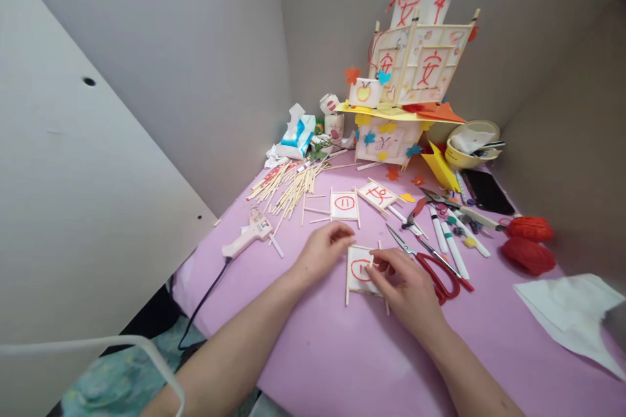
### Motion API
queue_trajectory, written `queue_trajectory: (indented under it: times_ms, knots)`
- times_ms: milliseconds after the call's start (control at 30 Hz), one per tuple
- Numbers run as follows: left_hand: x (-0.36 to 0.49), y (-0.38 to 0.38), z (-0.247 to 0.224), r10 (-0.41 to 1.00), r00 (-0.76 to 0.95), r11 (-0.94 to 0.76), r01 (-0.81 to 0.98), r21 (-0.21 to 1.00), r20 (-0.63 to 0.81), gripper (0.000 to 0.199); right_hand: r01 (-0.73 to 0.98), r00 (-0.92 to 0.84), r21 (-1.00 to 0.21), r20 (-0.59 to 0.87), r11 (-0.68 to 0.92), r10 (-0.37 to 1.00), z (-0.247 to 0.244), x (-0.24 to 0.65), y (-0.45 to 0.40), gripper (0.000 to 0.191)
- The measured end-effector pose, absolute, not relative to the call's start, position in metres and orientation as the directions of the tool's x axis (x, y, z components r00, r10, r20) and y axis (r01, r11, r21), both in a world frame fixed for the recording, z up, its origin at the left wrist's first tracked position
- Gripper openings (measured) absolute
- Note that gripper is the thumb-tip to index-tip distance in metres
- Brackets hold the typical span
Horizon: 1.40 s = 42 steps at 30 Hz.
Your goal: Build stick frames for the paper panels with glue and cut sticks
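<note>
A small stick-framed panel point(359, 278) with a red circled mark lies on the pink tabletop point(313, 345). My left hand point(325, 249) is at the panel's upper left corner, fingers curled together; what they hold, if anything, is too small to name. Over the panel's right side, my right hand point(403, 280) pinches a short pale stick piece point(371, 260) between thumb and finger. Two similar framed panels lie behind: one with a red circle point(345, 205), one tilted with a red character point(378, 193).
Wooden sticks point(298, 186) and a glue gun point(252, 233) lie left. Red-handled scissors point(435, 270), markers point(454, 251), red yarn point(528, 254) and a phone point(488, 191) are right. A decorated paper-and-stick tower point(386, 143) stands behind, beside a yellow bowl point(462, 156).
</note>
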<state>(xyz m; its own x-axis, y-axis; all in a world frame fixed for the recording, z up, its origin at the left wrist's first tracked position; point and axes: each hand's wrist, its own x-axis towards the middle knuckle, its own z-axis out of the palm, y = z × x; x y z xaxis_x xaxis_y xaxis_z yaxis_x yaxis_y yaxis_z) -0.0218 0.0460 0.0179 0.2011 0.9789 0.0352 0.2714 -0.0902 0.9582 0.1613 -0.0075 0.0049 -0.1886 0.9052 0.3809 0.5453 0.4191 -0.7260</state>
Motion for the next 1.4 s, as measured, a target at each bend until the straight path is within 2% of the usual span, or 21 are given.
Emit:
queue_trajectory:
  times_ms: [67, 133, 200, 300, 433, 533, 600, 667, 733, 800, 867, 1033, 1167, 1400]
  knots:
    - [-0.040, 0.065, 0.023, 0.960, 0.090, -0.264, 0.604, 0.752, 0.264, 0.013, 0.558, -0.161, -0.729, 0.373, 0.396, 0.914, 0.004, 0.161, -0.007, 0.016]
    - [-0.057, 0.085, 0.027, 0.922, 0.111, -0.294, 0.823, 0.486, 0.370, 0.019, 0.563, -0.156, -0.731, 0.365, 0.386, 0.918, 0.004, 0.160, -0.007, 0.017]
    - [-0.068, 0.102, 0.026, 0.931, 0.178, -0.277, 0.913, 0.298, 0.320, 0.024, 0.564, -0.162, -0.733, 0.353, 0.380, 0.922, 0.003, 0.158, -0.008, 0.017]
    - [-0.074, 0.119, 0.019, 0.953, 0.208, -0.251, 0.949, 0.193, 0.218, 0.022, 0.571, -0.167, -0.735, 0.331, 0.365, 0.929, 0.001, 0.158, -0.008, 0.019]
    - [-0.074, 0.127, 0.015, 0.965, 0.127, -0.177, 0.961, 0.212, 0.230, 0.022, 0.631, -0.178, -0.691, 0.315, 0.354, 0.932, -0.002, 0.160, -0.006, 0.021]
    - [-0.073, 0.120, 0.019, 0.945, -0.022, -0.063, 0.967, 0.248, 0.327, 0.029, 0.736, -0.201, -0.582, 0.301, 0.347, 0.932, -0.003, 0.160, -0.001, 0.019]
    - [-0.068, 0.108, 0.020, 0.912, -0.057, -0.080, 0.947, 0.312, 0.407, 0.035, 0.795, -0.221, -0.497, 0.295, 0.347, 0.929, -0.001, 0.157, 0.003, 0.018]
    - [-0.057, 0.090, 0.016, 0.904, 0.066, -0.249, 0.885, 0.393, 0.422, 0.031, 0.836, -0.238, -0.421, 0.298, 0.351, 0.924, 0.002, 0.152, 0.008, 0.018]
    - [-0.044, 0.071, 0.007, 0.901, 0.281, -0.420, 0.758, 0.498, 0.331, 0.026, 0.862, -0.252, -0.361, 0.303, 0.356, 0.919, 0.005, 0.145, 0.013, 0.018]
    - [-0.033, 0.057, -0.003, 0.891, 0.351, -0.453, 0.679, 0.578, 0.286, 0.026, 0.882, -0.265, -0.310, 0.296, 0.354, 0.918, 0.006, 0.139, 0.017, 0.017]
    - [-0.025, 0.048, -0.009, 0.882, 0.383, -0.468, 0.641, 0.608, 0.275, 0.031, 0.897, -0.265, -0.280, 0.277, 0.341, 0.924, 0.004, 0.135, 0.021, 0.017]
    - [-0.024, 0.046, -0.009, 0.889, 0.389, -0.447, 0.619, 0.646, 0.243, 0.035, 0.889, -0.248, -0.330, 0.236, 0.318, 0.939, -0.004, 0.137, 0.023, 0.020]
    - [-0.027, 0.047, -0.006, 0.904, 0.371, -0.415, 0.636, 0.650, 0.214, 0.033, 0.860, -0.234, -0.396, 0.252, 0.321, 0.939, -0.005, 0.141, 0.021, 0.011]
    - [-0.026, 0.048, -0.005, 0.909, 0.375, -0.402, 0.666, 0.628, 0.184, 0.034, 0.868, -0.252, -0.367, 0.255, 0.335, 0.934, -0.002, 0.137, 0.024, 0.011]
